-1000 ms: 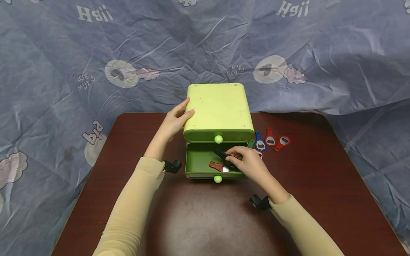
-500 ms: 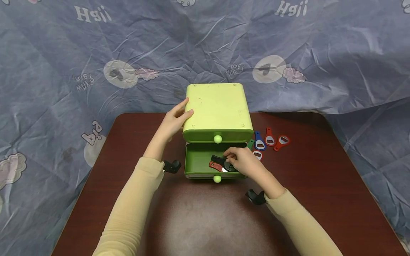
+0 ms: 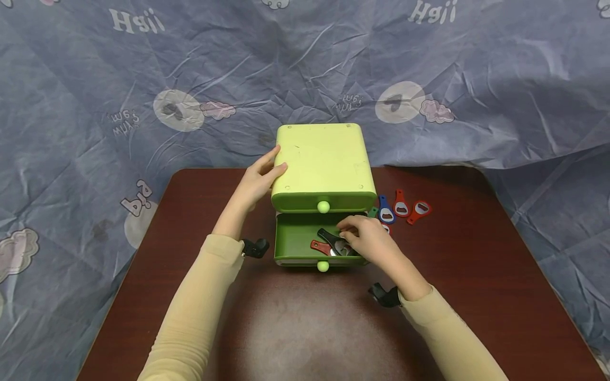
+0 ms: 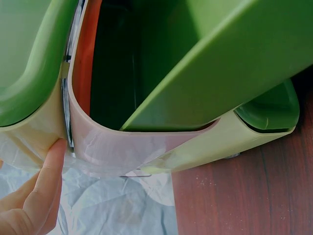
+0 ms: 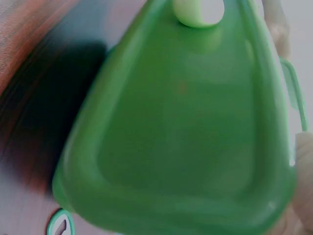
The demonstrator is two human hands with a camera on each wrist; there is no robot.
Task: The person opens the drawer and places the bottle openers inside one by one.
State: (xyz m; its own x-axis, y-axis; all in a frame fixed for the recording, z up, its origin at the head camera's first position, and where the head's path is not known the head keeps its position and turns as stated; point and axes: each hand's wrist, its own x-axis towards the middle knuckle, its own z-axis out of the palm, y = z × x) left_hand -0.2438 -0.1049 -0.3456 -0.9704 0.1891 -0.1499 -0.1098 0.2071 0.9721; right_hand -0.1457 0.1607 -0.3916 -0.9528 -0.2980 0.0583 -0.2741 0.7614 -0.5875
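Right hand (image 3: 370,241) is now letting go, fingers seemingly gripping nothing; black opener (image 3: 330,238) is lying more diagonally in lower drawer (image 3: 290,235), so placing is probably finishing. Handle's pointing far-left, long axis slanting, just left of and below those fingers. Left hand (image 3: 256,184) is touching cabinet (image 3: 324,159), fingers extended.

Drawer cabinet (image 3: 324,159) shelled in smooth, plastic-looking material, lower drawer (image 3: 296,235) moulded in smooth plastic, worktop (image 3: 305,328) finished in glossy wood grain, wrinkled cloth (image 3: 305,69) hung beyond its far edge
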